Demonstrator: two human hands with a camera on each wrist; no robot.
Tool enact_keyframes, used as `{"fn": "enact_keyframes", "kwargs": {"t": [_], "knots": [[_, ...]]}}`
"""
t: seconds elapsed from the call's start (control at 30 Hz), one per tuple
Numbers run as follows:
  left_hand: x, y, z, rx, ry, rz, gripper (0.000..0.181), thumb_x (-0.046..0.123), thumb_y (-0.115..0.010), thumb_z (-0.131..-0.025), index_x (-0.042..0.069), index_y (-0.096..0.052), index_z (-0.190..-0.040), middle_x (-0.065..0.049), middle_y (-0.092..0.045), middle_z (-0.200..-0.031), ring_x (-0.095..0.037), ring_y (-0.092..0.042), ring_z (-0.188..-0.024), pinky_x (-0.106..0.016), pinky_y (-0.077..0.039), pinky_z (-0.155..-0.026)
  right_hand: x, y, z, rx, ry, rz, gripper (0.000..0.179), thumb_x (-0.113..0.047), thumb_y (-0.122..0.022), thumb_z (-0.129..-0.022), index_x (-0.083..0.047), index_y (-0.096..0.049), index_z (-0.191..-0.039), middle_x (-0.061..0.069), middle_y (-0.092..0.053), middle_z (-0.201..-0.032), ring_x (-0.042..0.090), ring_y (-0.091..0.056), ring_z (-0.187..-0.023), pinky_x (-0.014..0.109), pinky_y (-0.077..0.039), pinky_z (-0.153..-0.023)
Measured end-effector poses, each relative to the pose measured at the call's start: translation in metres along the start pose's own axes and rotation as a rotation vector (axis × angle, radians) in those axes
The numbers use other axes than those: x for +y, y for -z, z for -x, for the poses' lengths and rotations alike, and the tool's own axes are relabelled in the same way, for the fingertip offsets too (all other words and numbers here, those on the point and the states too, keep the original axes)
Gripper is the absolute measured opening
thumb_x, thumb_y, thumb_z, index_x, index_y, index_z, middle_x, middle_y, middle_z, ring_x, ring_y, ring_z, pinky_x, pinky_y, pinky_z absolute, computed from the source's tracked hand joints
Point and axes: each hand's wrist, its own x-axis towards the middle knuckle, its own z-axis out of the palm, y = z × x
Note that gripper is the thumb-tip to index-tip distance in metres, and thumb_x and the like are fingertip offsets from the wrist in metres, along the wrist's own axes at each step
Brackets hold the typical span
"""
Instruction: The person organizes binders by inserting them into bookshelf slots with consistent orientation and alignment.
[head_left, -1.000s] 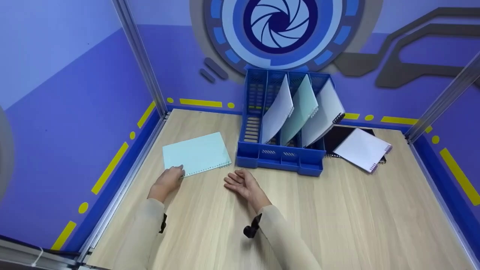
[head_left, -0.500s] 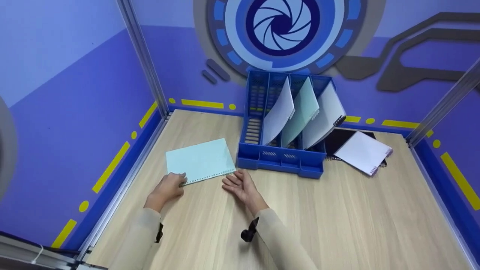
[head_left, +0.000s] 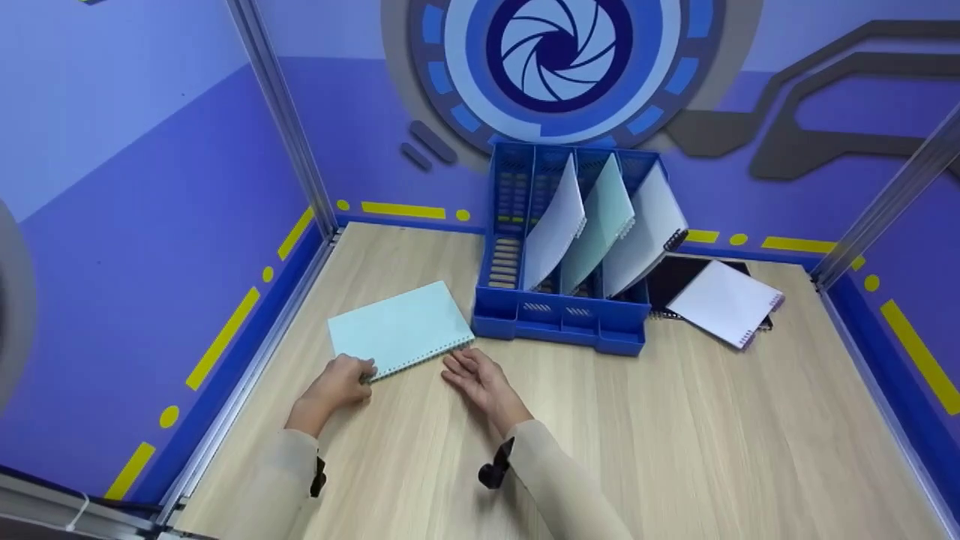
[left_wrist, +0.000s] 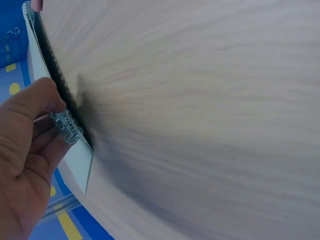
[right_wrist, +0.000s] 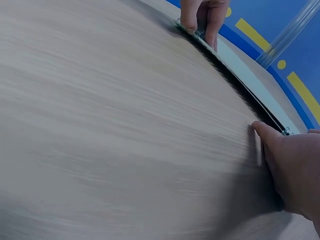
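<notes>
- Head view is showing the mint notebook [head_left: 401, 330] lying on the left part of the table [head_left: 675, 442]; over the last second it has been sliding nearer and slightly right, its left end swinging nearest.
- Left hand [head_left: 334, 390] is clamping the spiral binding [left_wrist: 67, 127] near its left end, thumb against fingers.
- Right hand [head_left: 484, 382] is waiting at the near right corner, fingers loosely extended; whether it is bearing any weight, I cannot tell.
- That shift is bringing the whole bound edge between both hands, seemingly making a two-handed hold easier.
- Just right of the notebook, the blue rack [head_left: 536, 321] is holding three notebooks [head_left: 600, 225], all leaning.
- Farther right, a white notebook [head_left: 724, 304] is resting on a black one [head_left: 679, 281].
</notes>
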Motion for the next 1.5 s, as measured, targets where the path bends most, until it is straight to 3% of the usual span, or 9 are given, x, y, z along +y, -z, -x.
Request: {"fn": "enact_keyframes", "kwargs": {"t": [0.07, 0.13, 0.27, 0.57, 0.8, 1.03, 1.17, 1.3, 1.5], "knots": [[0.002, -0.002, 0.002, 0.010, -0.010, 0.004, 0.011, -0.007, -0.066, -0.074, 0.002, -0.059, -0.077, -0.003, -0.055, -0.071, -0.015, -0.042, -0.061, -0.029, -0.032, -0.057, 0.002, -0.001, -0.001, -0.008, 0.006, -0.011, 0.058, 0.002, -0.040, -0.104, 0.012, -0.016, -0.156, 0.034, -0.027, -0.158, 0.045, -0.029, -0.148, 0.054, -0.028, -0.118], [0.004, -0.004, 0.004, 0.017, -0.036, 0.000, 0.017, -0.008, -0.064, -0.075, 0.003, -0.051, -0.075, 0.003, -0.032, -0.066, -0.013, -0.028, -0.058, -0.029, -0.026, -0.055, 0.005, -0.002, -0.003, -0.011, 0.012, -0.028, 0.056, 0.004, -0.039, -0.105, 0.014, -0.016, -0.155, 0.036, -0.025, -0.158, 0.044, -0.026, -0.149, 0.053, -0.027, -0.119], [0.011, -0.010, 0.010, 0.039, -0.069, 0.000, 0.018, -0.009, -0.063, -0.075, 0.002, -0.049, -0.076, 0.007, -0.024, -0.065, -0.010, -0.023, -0.057, -0.027, -0.022, -0.054, 0.013, -0.003, -0.006, -0.005, 0.003, -0.061, 0.055, 0.008, -0.038, -0.104, 0.018, -0.015, -0.153, 0.038, -0.021, -0.158, 0.044, -0.024, -0.150, 0.051, -0.028, -0.119], [0.031, -0.020, 0.015, 0.068, -0.082, -0.041, 0.014, -0.004, -0.067, -0.075, 0.006, -0.061, -0.084, 0.003, -0.046, -0.068, -0.013, -0.036, -0.060, -0.030, -0.031, -0.053, 0.025, -0.017, -0.011, 0.070, 0.003, -0.001, 0.046, 0.010, -0.040, -0.104, 0.017, -0.030, -0.147, 0.035, -0.036, -0.150, 0.042, -0.037, -0.144, 0.048, -0.037, -0.114], [0.049, -0.027, 0.022, 0.071, 0.005, -0.131, 0.016, -0.005, -0.070, -0.078, 0.005, -0.061, -0.085, -0.002, -0.054, -0.070, -0.016, -0.042, -0.062, -0.034, -0.039, -0.054, 0.023, -0.022, -0.012, 0.076, -0.008, 0.131, 0.047, 0.009, -0.040, -0.105, 0.014, -0.029, -0.150, 0.037, -0.042, -0.146, 0.045, -0.043, -0.139, 0.052, -0.044, -0.107], [0.067, -0.037, 0.029, 0.130, 0.078, -0.230, 0.011, -0.009, -0.062, -0.091, -0.004, -0.065, -0.099, -0.016, -0.066, -0.090, -0.025, -0.065, -0.075, -0.040, -0.057, -0.066, 0.022, -0.027, -0.013, 0.062, 0.023, 0.321, 0.036, 0.005, -0.039, -0.106, 0.011, -0.042, -0.141, 0.033, -0.062, -0.126, 0.042, -0.065, -0.115, 0.051, -0.054, -0.092], [0.068, -0.034, 0.032, 0.182, 0.110, -0.208, 0.010, -0.007, -0.065, -0.091, -0.003, -0.067, -0.101, -0.017, -0.068, -0.103, -0.031, -0.070, -0.088, -0.041, -0.058, -0.072, 0.022, -0.030, -0.011, 0.028, 0.074, 0.392, 0.033, 0.004, -0.040, -0.106, 0.011, -0.045, -0.138, 0.030, -0.066, -0.118, 0.038, -0.070, -0.105, 0.048, -0.057, -0.088], [0.068, -0.030, 0.034, 0.218, 0.075, -0.193, 0.018, -0.002, -0.072, -0.089, -0.003, -0.068, -0.107, -0.022, -0.064, -0.127, -0.042, -0.067, -0.107, -0.045, -0.059, -0.077, 0.019, -0.032, -0.006, -0.015, 0.151, 0.427, 0.031, 0.003, -0.041, -0.106, 0.012, -0.046, -0.135, 0.031, -0.066, -0.119, 0.038, -0.071, -0.104, 0.045, -0.057, -0.088], [0.073, -0.027, 0.030, 0.263, 0.066, -0.202, 0.027, 0.004, -0.079, -0.086, 0.001, -0.069, -0.111, -0.021, -0.060, -0.137, -0.041, -0.062, -0.116, -0.047, -0.058, -0.080, 0.010, -0.034, 0.007, -0.069, 0.273, 0.470, 0.028, 0.002, -0.041, -0.106, 0.014, -0.047, -0.131, 0.033, -0.064, -0.120, 0.036, -0.071, -0.104, 0.043, -0.057, -0.089]]}}
